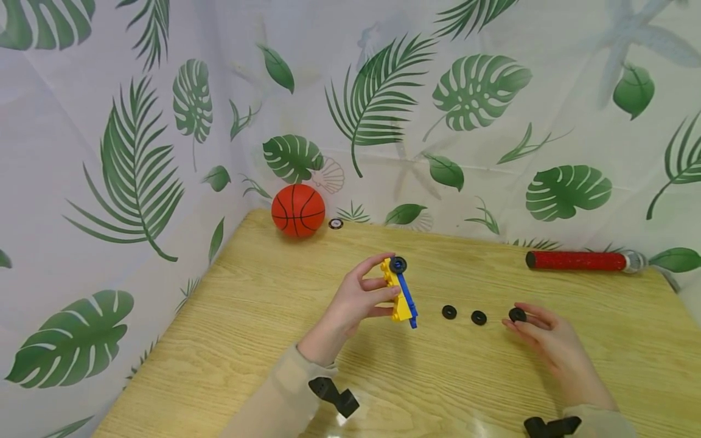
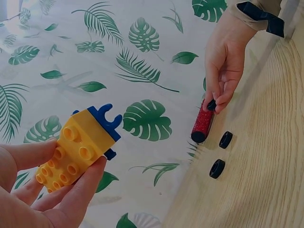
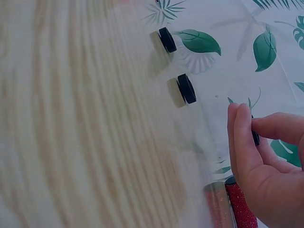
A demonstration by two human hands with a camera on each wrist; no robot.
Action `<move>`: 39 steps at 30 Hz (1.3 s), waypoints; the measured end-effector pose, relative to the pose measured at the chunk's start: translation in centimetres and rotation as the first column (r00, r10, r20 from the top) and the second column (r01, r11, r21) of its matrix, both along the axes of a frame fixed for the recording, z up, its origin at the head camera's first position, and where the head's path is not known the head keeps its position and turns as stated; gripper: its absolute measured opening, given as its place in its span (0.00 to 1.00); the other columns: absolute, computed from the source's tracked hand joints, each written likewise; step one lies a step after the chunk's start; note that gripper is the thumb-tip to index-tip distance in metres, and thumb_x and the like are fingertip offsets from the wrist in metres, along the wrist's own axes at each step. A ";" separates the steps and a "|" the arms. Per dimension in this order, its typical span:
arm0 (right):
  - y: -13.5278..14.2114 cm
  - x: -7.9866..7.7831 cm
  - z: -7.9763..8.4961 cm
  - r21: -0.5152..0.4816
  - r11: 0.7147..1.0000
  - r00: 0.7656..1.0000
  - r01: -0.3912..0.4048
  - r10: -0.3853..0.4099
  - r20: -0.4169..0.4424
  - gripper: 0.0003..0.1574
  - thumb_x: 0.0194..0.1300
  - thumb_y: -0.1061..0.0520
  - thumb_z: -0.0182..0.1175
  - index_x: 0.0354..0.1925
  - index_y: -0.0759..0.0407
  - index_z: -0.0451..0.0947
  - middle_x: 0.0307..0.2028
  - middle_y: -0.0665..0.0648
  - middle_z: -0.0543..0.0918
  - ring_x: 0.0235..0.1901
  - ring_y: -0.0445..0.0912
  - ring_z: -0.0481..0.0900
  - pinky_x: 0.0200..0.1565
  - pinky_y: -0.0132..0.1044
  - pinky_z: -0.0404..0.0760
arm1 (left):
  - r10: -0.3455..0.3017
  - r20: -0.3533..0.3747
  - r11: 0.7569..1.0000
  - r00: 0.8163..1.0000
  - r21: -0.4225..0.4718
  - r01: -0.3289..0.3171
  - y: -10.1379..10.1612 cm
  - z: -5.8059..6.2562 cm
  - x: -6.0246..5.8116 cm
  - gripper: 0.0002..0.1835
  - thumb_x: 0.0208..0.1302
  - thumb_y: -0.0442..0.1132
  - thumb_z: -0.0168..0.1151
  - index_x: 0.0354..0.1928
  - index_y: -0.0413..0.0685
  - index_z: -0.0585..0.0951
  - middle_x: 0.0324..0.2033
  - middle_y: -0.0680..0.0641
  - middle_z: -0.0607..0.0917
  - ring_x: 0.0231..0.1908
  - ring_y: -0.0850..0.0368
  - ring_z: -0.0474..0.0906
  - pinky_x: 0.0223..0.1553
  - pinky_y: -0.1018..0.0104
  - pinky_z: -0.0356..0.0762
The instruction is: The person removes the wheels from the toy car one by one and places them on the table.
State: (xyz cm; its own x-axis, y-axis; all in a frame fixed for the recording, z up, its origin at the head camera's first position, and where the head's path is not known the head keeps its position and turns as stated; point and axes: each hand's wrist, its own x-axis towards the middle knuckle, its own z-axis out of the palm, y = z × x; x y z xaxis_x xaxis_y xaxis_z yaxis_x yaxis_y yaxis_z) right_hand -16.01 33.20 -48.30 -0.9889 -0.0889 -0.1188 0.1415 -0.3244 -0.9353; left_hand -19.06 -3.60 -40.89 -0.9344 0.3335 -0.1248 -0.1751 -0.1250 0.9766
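Note:
In the head view my left hand [image 1: 358, 298] holds up a yellow and blue toy brick car [image 1: 402, 299] above the table, tilted on its end. One black wheel [image 1: 398, 265] sits at the car's upper end. Yellow studs [image 2: 71, 133] and a blue hook-shaped end [image 2: 110, 122] show in the left wrist view, with my fingers and thumb gripping the sides. To the right, my right hand [image 1: 555, 340] pinches a small black wheel [image 1: 517, 314] between thumb and fingers. Between the hands, two loose black wheels [image 1: 449, 312] lie flat on the wood.
An orange ball [image 1: 298, 211] with basketball lines stands at the table's back left corner, beside a small round disc [image 1: 336, 224]. Along the back right edge lies a red glittery tube [image 1: 577, 261]. Leaf-print cloth [image 1: 394, 201] hangs behind and left of the wooden table [image 1: 246, 340].

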 end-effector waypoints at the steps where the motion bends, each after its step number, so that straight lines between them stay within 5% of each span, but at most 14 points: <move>1: 0.1 0.0 -0.1 -0.005 1.000 1.000 0.002 -0.002 0.012 0.30 0.68 0.77 0.52 0.41 0.43 0.85 0.38 0.50 0.86 0.38 0.42 0.88 0.44 0.28 0.85 | 0.000 -0.001 1.000 1.000 0.000 0.000 0.0 0.0 0.0 0.32 0.65 0.31 0.65 0.67 0.64 0.72 0.44 0.40 0.88 0.37 0.55 0.85 0.43 0.51 0.87; 25: 0.7 -0.9 -0.6 0.144 0.990 0.980 0.001 -0.029 0.197 0.22 0.60 0.75 0.63 0.38 0.46 0.81 0.37 0.55 0.80 0.36 0.42 0.87 0.46 0.31 0.85 | -0.013 -0.004 1.000 1.000 0.016 0.013 -0.4 0.4 0.1 0.31 0.65 0.30 0.64 0.66 0.68 0.73 0.46 0.39 0.87 0.38 0.56 0.85 0.43 0.50 0.86; 33: 0.9 -1.1 -0.3 0.194 0.981 0.972 -0.020 -0.026 0.234 0.19 0.61 0.73 0.63 0.47 0.56 0.77 0.36 0.54 0.80 0.36 0.42 0.87 0.45 0.32 0.86 | -0.009 -0.006 1.000 1.000 0.013 0.009 -0.5 0.3 0.1 0.32 0.65 0.31 0.65 0.68 0.65 0.72 0.44 0.40 0.88 0.36 0.56 0.85 0.42 0.51 0.87; 39: 0.8 -1.3 -0.1 0.285 0.958 0.968 -0.038 -0.035 0.247 0.40 0.63 0.73 0.60 0.69 0.80 0.54 0.35 0.54 0.80 0.34 0.41 0.87 0.44 0.32 0.86 | -0.005 -0.003 1.000 1.000 0.014 0.005 -0.5 0.2 0.1 0.31 0.65 0.31 0.65 0.67 0.66 0.73 0.44 0.40 0.88 0.37 0.56 0.85 0.43 0.51 0.87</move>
State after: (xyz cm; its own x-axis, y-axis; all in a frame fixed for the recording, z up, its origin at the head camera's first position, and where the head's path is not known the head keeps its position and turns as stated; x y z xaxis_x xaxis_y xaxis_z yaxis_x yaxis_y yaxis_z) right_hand -17.33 33.97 -48.39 -0.9249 -0.0169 -0.3799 0.3803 -0.0487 -0.9236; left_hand -19.00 -4.07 -40.68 -0.9332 0.3396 -0.1178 -0.1731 -0.1374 0.9753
